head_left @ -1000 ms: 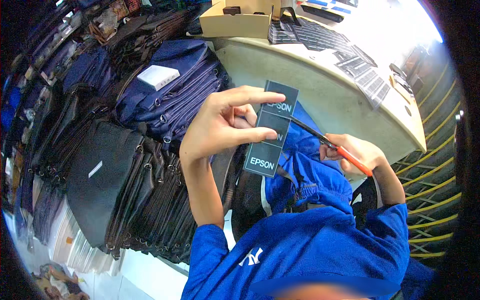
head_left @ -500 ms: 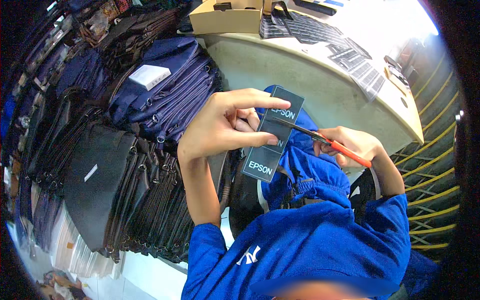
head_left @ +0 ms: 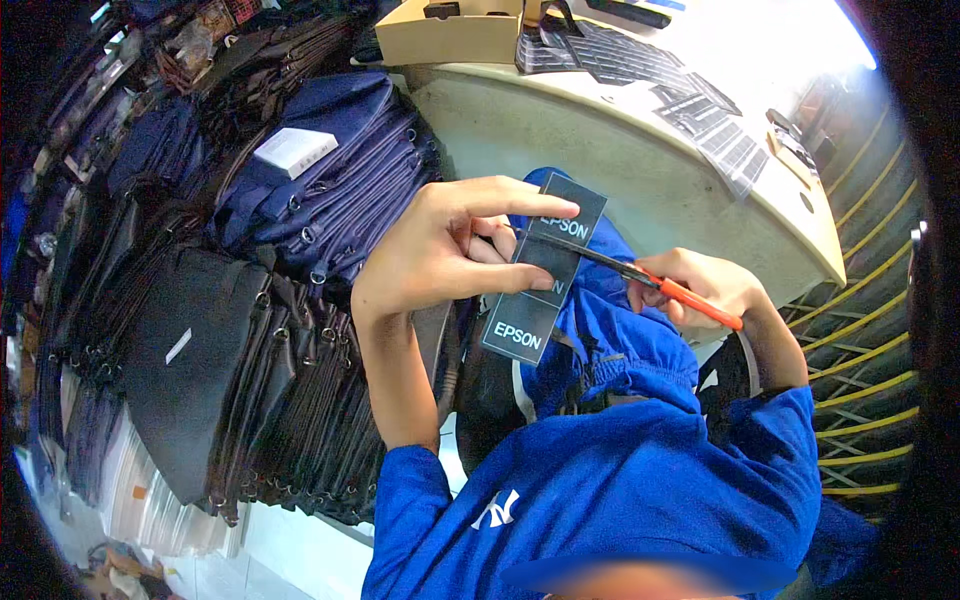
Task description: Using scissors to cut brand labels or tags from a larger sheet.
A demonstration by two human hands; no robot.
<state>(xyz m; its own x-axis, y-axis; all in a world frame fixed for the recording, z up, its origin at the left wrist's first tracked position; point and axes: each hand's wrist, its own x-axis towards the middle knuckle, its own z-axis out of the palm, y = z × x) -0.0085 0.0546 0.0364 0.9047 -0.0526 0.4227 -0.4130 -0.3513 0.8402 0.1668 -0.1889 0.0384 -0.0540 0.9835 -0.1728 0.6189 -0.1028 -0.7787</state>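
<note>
While the left hand (head_left: 430, 240) pinches a dark strip (head_left: 556, 262), the right hand (head_left: 715, 277) grips scissors (head_left: 640, 273) — blades (head_left: 598, 257) across the strip's long axis.

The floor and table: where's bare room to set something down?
Bare floor shows between the black bags, plastic bundle and blue sleeve. The table is crowded with dark sheets and an open box; glare washes out its far right. Scissors and label strip crowd the middle.

smooth dark label strip (head_left: 548, 261), scissors (head_left: 626, 269) with dark metal blades (head_left: 596, 257) and glossy orange plastic-looking handles (head_left: 700, 304), creased matt blue cloth shirt (head_left: 620, 470), navy fabric bags (head_left: 335, 185) with shiny metal rings (head_left: 318, 277), matt yellowish cardboard box (head_left: 450, 45)
</note>
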